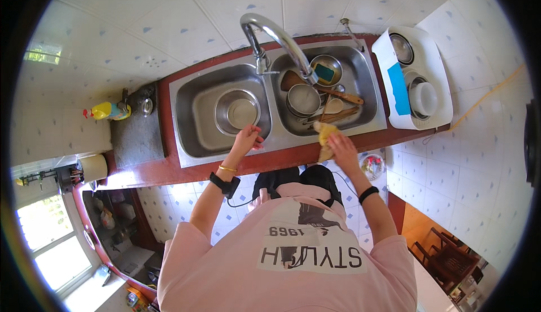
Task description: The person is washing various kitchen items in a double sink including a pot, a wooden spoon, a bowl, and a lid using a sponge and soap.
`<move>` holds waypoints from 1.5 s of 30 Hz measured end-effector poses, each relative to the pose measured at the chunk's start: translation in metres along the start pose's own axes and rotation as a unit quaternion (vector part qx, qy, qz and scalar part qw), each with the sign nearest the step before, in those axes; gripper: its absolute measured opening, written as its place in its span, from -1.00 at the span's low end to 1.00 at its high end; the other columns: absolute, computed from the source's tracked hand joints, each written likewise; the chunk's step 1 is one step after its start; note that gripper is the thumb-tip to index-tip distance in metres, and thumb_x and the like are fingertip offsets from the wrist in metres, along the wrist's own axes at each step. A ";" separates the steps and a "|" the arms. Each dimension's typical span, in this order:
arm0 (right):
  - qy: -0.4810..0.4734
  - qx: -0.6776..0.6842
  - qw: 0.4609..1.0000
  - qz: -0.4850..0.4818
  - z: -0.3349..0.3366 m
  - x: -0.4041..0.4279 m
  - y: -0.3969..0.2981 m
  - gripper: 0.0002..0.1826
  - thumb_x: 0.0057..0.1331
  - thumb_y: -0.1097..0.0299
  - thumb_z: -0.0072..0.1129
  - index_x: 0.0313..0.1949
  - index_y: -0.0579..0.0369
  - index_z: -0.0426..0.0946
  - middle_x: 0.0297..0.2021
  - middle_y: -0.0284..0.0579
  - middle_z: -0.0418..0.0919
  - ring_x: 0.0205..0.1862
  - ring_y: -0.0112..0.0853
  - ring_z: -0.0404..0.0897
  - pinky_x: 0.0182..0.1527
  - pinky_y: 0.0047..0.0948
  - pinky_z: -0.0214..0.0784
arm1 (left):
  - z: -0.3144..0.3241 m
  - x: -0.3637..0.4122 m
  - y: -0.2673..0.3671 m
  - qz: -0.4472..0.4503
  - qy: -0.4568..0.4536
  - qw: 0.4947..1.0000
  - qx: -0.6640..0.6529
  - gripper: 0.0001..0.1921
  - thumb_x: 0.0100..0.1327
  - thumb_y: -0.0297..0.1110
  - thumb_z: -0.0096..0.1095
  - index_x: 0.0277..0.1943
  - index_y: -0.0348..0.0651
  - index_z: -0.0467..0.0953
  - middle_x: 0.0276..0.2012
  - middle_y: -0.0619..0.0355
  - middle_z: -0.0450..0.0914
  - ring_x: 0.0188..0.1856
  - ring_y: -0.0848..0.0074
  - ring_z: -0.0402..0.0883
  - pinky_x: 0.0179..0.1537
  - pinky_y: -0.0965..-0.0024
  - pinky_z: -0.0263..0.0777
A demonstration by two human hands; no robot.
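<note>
My right hand grips a crumpled yellow cloth over the sink's front edge, by the right basin. My left hand, bare and loosely curled with fingers partly apart, hovers near the front rim of the left basin. In that basin sits a round metal bowl with pale liquid inside. The right basin holds a metal pot, a smaller metal bowl with a green and yellow scouring sponge, a wooden spatula, a pale ladle and several chopsticks.
A chrome faucet arches over the right basin. On the right stands a white dish rack with bowls. At left, a yellow detergent bottle stands beside a dark board bearing a small metal item. A strainer basket shows below the counter.
</note>
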State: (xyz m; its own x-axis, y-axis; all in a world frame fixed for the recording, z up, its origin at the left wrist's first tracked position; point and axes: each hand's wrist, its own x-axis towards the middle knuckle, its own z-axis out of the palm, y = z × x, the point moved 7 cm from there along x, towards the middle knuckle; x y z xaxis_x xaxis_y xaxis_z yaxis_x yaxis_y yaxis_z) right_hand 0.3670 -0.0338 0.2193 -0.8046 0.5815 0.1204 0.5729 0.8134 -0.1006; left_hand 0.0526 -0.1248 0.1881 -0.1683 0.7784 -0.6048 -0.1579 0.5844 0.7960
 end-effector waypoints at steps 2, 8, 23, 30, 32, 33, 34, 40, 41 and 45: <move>0.007 -0.036 0.998 0.054 -0.009 -0.019 0.049 -0.44 0.06 0.44 -0.04 0.13 -0.06 0.26 0.15 -0.30 0.25 0.12 -0.24 0.27 0.05 -0.22 0.20 | 0.009 0.001 -0.006 -0.012 -0.025 0.999 0.027 -0.77 0.28 -0.39 -0.15 -0.04 -0.24 0.31 -0.38 0.07 0.54 -0.53 0.50 0.56 -0.56 0.55 0.43; 0.015 -0.061 0.978 0.197 -0.061 -0.023 0.135 -0.38 0.05 0.47 -0.04 0.18 -0.03 0.19 0.18 -0.26 0.21 0.12 -0.23 0.24 0.10 -0.25 0.12 | 0.063 -0.013 0.035 -0.041 -0.174 0.980 0.092 -0.70 0.29 -0.25 -0.08 0.01 -0.19 0.33 -0.26 0.14 0.53 -0.34 0.55 0.56 -0.34 0.55 0.45; 0.129 0.398 0.906 0.064 -0.037 0.095 0.041 -0.62 0.02 0.60 -0.06 -0.13 0.07 0.47 -0.17 0.05 0.47 -0.13 -0.07 0.46 -0.05 -0.28 0.30 | 0.152 0.109 0.150 0.218 -0.104 0.961 0.137 -0.81 0.25 -0.33 0.03 -0.18 -0.26 0.43 -0.57 0.18 0.50 -0.56 0.60 0.48 -0.50 0.51 0.39; 0.014 0.355 0.925 0.137 0.024 0.161 0.081 -0.56 0.07 0.54 -0.03 0.01 0.17 0.35 -0.04 0.07 0.40 0.00 -0.07 0.39 0.00 -0.22 0.29 | 0.159 0.146 0.113 0.316 -0.085 0.848 0.416 -0.76 0.27 -0.29 -0.13 -0.15 -0.24 0.42 -0.31 -0.03 0.47 -0.25 0.33 0.48 -0.22 0.32 0.36; -0.005 0.269 0.953 0.137 0.042 0.179 0.088 -0.49 0.06 0.53 -0.01 0.07 0.14 0.28 0.04 0.07 0.32 0.08 -0.05 0.31 0.04 -0.21 0.26 | 0.139 0.148 0.084 0.359 -0.065 0.859 0.359 -0.78 0.21 -0.35 -0.06 -0.13 -0.21 0.43 -0.37 0.07 0.45 -0.29 0.43 0.46 -0.27 0.38 0.36; -0.022 0.174 0.974 0.144 0.055 0.186 0.096 -0.42 0.06 0.51 0.01 0.14 0.11 0.21 0.13 0.06 0.24 0.16 -0.04 0.24 0.08 -0.19 0.23 | 0.133 0.148 0.076 0.381 -0.059 0.862 0.329 -0.77 0.18 -0.38 -0.03 -0.12 -0.19 0.44 -0.40 0.11 0.43 -0.31 0.49 0.45 -0.30 0.41 0.36; -0.067 0.191 0.968 0.147 0.071 0.191 0.105 -0.34 0.06 0.53 0.02 0.21 -0.01 0.12 0.26 0.04 0.01 0.26 0.03 0.05 0.15 -0.04 0.12 | 0.135 0.141 0.077 0.381 -0.063 0.862 0.330 -0.77 0.18 -0.38 -0.03 -0.12 -0.19 0.44 -0.40 0.11 0.43 -0.31 0.49 0.45 -0.30 0.41 0.36; -0.096 0.070 0.987 0.106 0.090 0.222 0.107 -0.22 0.08 0.58 -0.02 0.28 -0.29 -0.02 0.33 -0.01 -0.19 0.31 0.08 -0.10 0.14 0.17 0.02 | 0.109 0.121 0.013 0.141 -0.187 0.933 0.273 -0.63 0.29 -0.15 -0.05 0.09 -0.11 0.24 -0.46 0.25 0.42 -0.52 0.66 0.40 -0.52 0.58 0.31; -0.159 0.055 0.978 0.125 0.096 0.221 0.111 -0.18 0.07 0.59 0.00 0.29 -0.31 -0.06 0.33 -0.03 -0.20 0.32 0.06 -0.13 0.15 0.15 0.03 | 0.103 0.118 0.012 0.065 -0.164 0.963 0.202 -0.63 0.28 -0.14 -0.02 0.07 -0.11 0.27 -0.46 0.25 0.43 -0.53 0.65 0.41 -0.52 0.58 0.33; -0.176 0.097 0.967 0.154 0.103 0.226 0.124 -0.15 -0.02 0.61 0.12 0.25 -0.31 0.03 0.17 -0.02 0.11 0.20 -0.02 0.13 -0.03 -0.03 0.31 | 0.090 0.109 0.022 -0.077 -0.063 0.991 0.090 -0.69 0.26 -0.17 0.04 -0.02 -0.12 0.38 -0.49 0.25 0.46 -0.54 0.62 0.46 -0.52 0.57 0.36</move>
State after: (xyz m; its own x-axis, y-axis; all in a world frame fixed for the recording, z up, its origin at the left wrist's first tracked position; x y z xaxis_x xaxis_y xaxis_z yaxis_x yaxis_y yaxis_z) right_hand 0.2403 0.1975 0.1323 -0.6231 0.7280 -0.2859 0.7815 0.5644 -0.2659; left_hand 0.1183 -0.0065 0.1413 -0.0315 0.6932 -0.7201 0.0062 0.7205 0.6934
